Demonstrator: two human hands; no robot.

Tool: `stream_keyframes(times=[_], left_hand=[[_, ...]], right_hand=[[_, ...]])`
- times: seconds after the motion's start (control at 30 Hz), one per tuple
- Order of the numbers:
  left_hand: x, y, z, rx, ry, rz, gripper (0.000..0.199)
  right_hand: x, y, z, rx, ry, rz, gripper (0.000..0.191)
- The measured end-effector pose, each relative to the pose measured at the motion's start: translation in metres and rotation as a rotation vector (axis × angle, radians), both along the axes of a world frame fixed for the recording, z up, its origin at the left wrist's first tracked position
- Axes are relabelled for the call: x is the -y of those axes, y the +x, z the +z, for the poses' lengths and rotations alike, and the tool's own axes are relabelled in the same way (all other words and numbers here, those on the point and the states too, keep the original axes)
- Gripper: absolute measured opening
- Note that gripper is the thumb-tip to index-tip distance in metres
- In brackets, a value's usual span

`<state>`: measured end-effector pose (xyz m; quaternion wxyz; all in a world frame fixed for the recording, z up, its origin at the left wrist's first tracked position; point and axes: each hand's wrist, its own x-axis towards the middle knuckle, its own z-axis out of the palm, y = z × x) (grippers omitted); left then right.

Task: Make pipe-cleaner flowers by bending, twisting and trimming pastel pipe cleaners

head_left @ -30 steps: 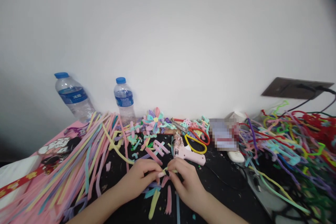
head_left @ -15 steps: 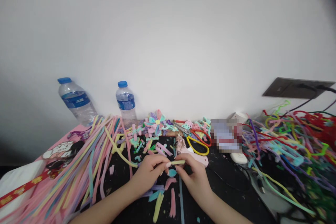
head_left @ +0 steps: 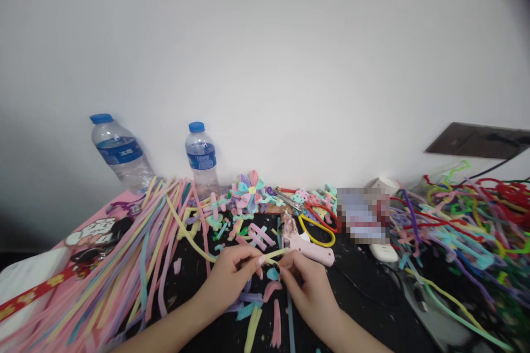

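Note:
A short pale-yellow pipe cleaner spans the gap between my hands over the black work surface. My left hand pinches one end between thumb and fingers. At the other end, the fingers of my right hand are closed on it. Two yellow strands show between the fingertips; whether they are one bent piece cannot be made out. Just below lie a small blue piece and a curved pink piece. A pink glue gun rests behind my right hand.
Long pastel pipe cleaners cover the left side. Scissors with red and yellow handles lie behind the glue gun, near a pipe-cleaner flower. Two water bottles stand by the wall. Tangled coloured pipe cleaners fill the right.
The yellow pipe cleaner showed as one straight strip and now shows two strands at my fingertips. Both hands stay close together. The whole view has shifted slightly.

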<state>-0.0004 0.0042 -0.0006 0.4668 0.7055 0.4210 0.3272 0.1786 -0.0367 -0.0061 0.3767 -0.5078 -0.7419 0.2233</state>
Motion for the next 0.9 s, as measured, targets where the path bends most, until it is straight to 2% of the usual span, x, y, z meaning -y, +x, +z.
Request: stream_keyframes(times=[0.17, 0.33, 0.4, 0.5, 0.63, 0.73, 0.9], left_hand=[[0.003, 0.002, 0.003, -0.087, 0.061, -0.010, 0.030], [0.001, -0.001, 0.005, -0.097, 0.075, -0.052, 0.032], [-0.001, -0.003, 0.004, -0.070, 0.047, -0.111, 0.033], [-0.002, -0.005, 0.004, -0.068, 0.028, -0.182, 0.030], [-0.002, -0.003, 0.005, -0.086, 0.089, -0.212, 0.027], [-0.002, -0.003, 0.005, -0.064, 0.097, -0.236, 0.026], [-0.005, -0.005, 0.002, -0.047, -0.027, -0.272, 0.027]], right_hand=[[0.004, 0.003, 0.002, 0.169, 0.225, 0.103, 0.015], [0.001, 0.007, 0.009, 0.144, 0.295, 0.119, 0.007], [-0.002, 0.009, 0.011, 0.140, 0.317, 0.106, 0.015], [-0.004, 0.011, 0.011, 0.157, 0.331, 0.168, 0.024], [-0.002, 0.009, 0.008, 0.115, 0.282, 0.248, 0.019], [0.000, 0.009, 0.006, 0.094, 0.244, 0.230, 0.020], [-0.002, 0.008, 0.006, 0.099, 0.239, 0.135, 0.018]])
